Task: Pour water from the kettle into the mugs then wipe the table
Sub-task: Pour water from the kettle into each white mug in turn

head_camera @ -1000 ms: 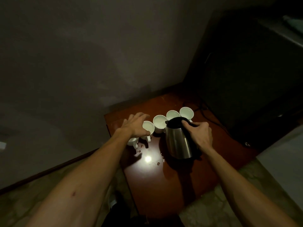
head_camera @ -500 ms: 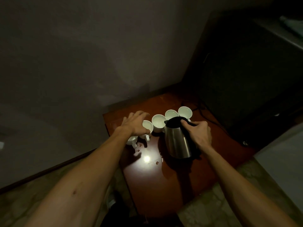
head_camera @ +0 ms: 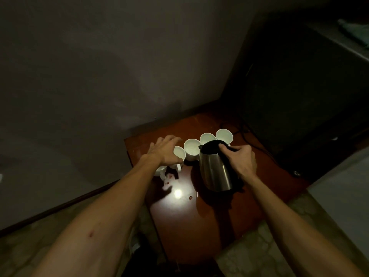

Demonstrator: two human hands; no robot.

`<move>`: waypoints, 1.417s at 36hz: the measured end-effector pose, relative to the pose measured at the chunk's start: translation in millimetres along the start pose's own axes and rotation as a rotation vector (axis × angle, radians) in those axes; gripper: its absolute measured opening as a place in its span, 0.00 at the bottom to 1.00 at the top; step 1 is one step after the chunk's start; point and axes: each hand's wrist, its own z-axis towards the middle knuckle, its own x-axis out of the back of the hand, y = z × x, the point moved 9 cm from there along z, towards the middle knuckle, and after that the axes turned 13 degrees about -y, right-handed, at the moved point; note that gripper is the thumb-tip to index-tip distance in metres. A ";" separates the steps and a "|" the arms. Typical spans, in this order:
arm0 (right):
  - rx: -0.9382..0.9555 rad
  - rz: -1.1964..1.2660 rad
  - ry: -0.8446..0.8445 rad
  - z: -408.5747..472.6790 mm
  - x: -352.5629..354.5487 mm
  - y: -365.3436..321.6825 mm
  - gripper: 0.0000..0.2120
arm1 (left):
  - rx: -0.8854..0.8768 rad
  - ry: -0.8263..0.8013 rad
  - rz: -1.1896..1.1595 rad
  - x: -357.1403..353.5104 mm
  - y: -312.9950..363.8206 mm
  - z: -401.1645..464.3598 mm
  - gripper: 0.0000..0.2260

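Observation:
Several white mugs stand in a row at the back of the small reddish-brown table [head_camera: 219, 226]. My left hand [head_camera: 164, 151] lies over the leftmost mug [head_camera: 159, 171] with fingers spread, beside the second mug [head_camera: 180, 153]. My right hand [head_camera: 242, 159] grips the black handle of the steel kettle [head_camera: 215, 173]. The kettle leans slightly left, its spout close to the third mug [head_camera: 191, 146]. Two more mugs [head_camera: 224, 134] stand behind the kettle. I cannot tell whether the kettle's base touches the table.
Drops and a wet streak [head_camera: 190, 197] lie on the tabletop near a bright light reflection. A dark cabinet [head_camera: 299, 96] stands close on the right, with a black cable [head_camera: 249, 134] beside the table. A grey wall runs behind; tiled floor surrounds the table.
Hardly anything differs: both hands and the kettle keep nearly the same places, and the kettle's tilt looks the same.

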 end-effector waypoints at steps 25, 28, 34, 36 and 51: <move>0.009 -0.045 -0.004 3.2 3.8 -3.7 0.30 | 0.017 -0.008 -0.006 0.6 -3.6 3.8 0.40; -0.003 -0.051 -0.006 5.4 2.7 -0.8 0.32 | 0.018 -0.002 -0.006 1.7 -2.9 3.4 0.39; -0.027 -0.059 -0.016 9.2 -0.4 2.5 0.35 | 0.000 0.000 -0.003 4.8 0.9 4.1 0.39; -0.030 -0.054 -0.015 9.7 -0.3 2.3 0.38 | -0.003 -0.005 0.002 5.8 2.2 4.2 0.38; -0.003 -0.063 -0.038 6.3 1.2 -7.4 0.28 | 0.001 -0.008 0.033 7.0 -2.8 6.7 0.38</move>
